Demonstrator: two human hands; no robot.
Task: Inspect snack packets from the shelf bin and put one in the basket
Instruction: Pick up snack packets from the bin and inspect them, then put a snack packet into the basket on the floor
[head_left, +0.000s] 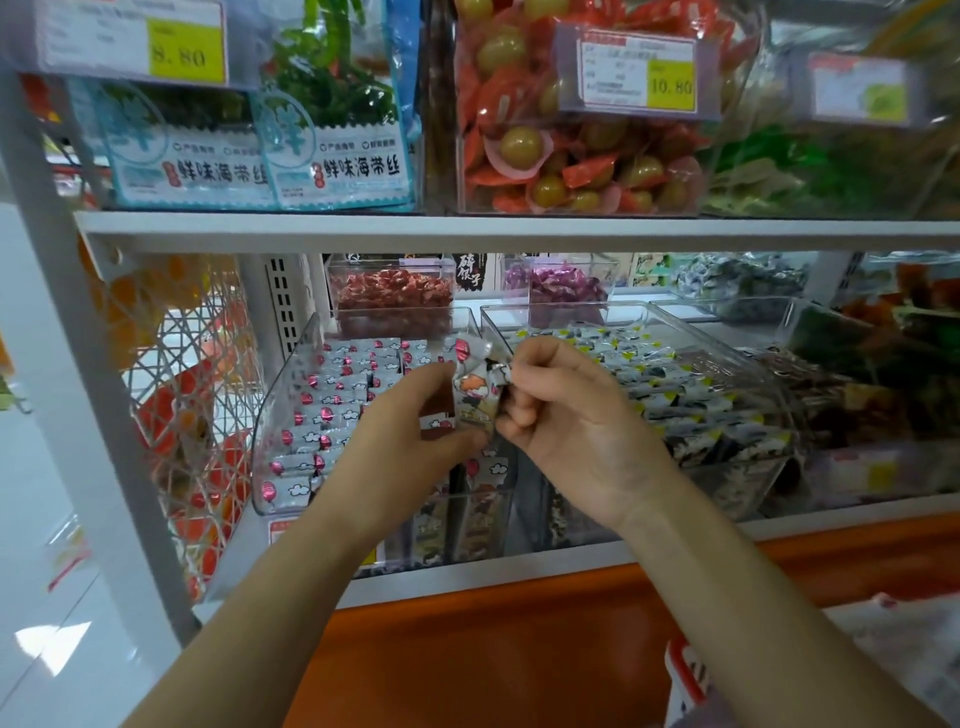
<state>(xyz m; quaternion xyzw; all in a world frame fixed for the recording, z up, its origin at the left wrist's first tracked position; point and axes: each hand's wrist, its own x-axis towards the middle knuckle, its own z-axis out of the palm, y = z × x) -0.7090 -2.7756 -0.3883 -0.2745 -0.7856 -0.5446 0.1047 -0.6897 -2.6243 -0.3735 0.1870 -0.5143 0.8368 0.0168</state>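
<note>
A small white snack packet (475, 387) with red and orange print is held upright between both hands, above a clear shelf bin (291, 395) filled with several like packets. My left hand (410, 441) pinches the packet's lower left side with thumb and fingers. My right hand (566, 410) pinches its upper right edge with curled fingers. A red and white basket (685, 675) shows only as a corner at the bottom right, below my right forearm.
A second clear bin (727, 395) of dark-printed packets sits right of my hands. Smaller bins of red (389, 296) and purple (563, 286) sweets stand behind. An upper shelf (519, 228) with seaweed bags and price tags hangs overhead. An orange counter edge (467, 649) runs below.
</note>
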